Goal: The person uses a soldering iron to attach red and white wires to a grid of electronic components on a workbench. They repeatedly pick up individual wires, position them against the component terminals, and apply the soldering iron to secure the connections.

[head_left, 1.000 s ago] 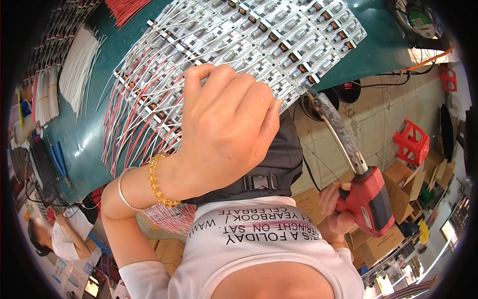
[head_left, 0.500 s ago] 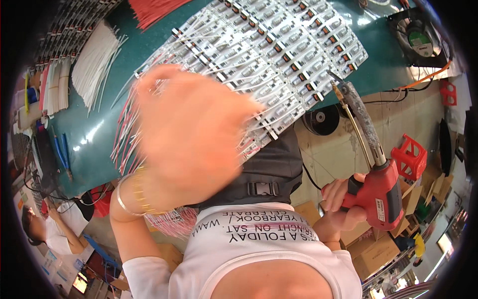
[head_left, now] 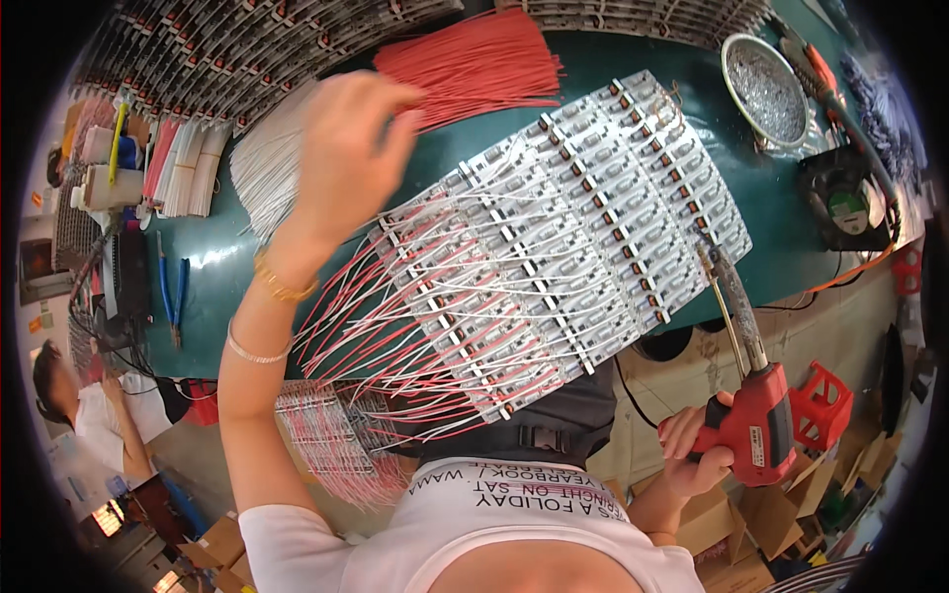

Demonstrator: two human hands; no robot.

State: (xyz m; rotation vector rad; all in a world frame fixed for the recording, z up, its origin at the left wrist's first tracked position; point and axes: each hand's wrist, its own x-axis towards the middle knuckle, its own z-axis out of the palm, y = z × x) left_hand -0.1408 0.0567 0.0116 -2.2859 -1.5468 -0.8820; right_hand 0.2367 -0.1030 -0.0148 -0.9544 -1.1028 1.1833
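My left hand (head_left: 348, 148) is raised above the far left of the table, between a bundle of white wires (head_left: 267, 168) and a pile of red wires (head_left: 474, 69). Its thumb and index finger stand apart, with nothing visible between them. My right hand (head_left: 697, 445) grips the handle of a red and black soldering gun (head_left: 763, 425). The gun's long tip points up to the right edge of a panel of small circuit boards (head_left: 593, 217). Red and white wires (head_left: 395, 306) fan out from the panel's left part, loose ends hanging over the table edge.
A bowl of metal bits (head_left: 766, 89) and a black fan (head_left: 845, 203) stand at the far right. Stacked board panels (head_left: 237, 49) line the back. Blue-handled pliers (head_left: 173, 296) lie at left. A red stool (head_left: 822, 405) and cardboard boxes (head_left: 712, 509) are below right.
My left hand has moved up and away from over the panel to beside the wire bundles, uncovering the wired boards. The view has shifted; my right hand still holds the soldering gun.
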